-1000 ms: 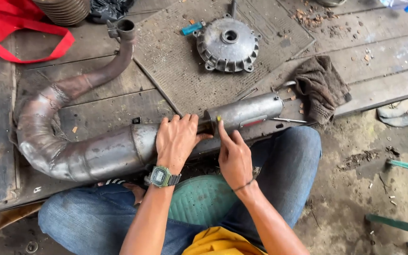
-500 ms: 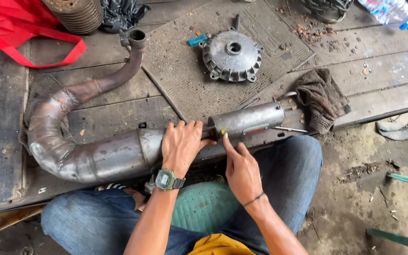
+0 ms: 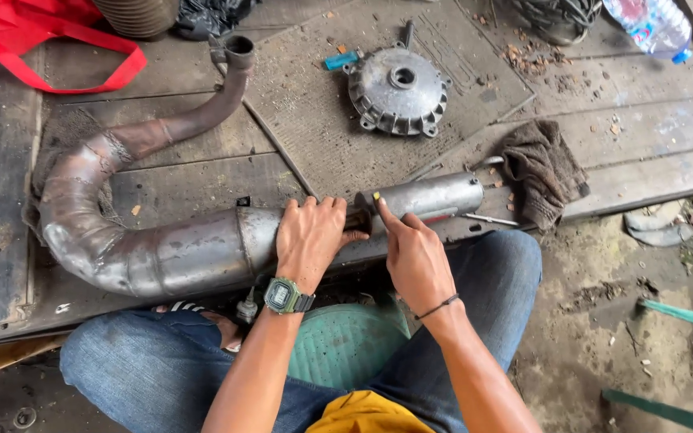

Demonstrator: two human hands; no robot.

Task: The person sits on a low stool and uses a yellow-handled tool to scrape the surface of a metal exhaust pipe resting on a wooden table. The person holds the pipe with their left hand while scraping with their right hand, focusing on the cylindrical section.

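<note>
The left hand [image 3: 308,240] was clamped over the narrow neck of the exhaust pipe [image 3: 162,255] at the frame's centre; the right hand [image 3: 415,256] was held half-open, forefinger laid on the silencer can [image 3: 431,196]. A slip at that joint was judged possible, since the round metal could roll on the boards. Its long axis ran left to right, the header curling toward the upper left.

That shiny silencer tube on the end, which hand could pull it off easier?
Probably the right hand: its fingers already rest against the silencer tube. The left hand grips the joint beside the fat exhaust body, steadying it.
</note>
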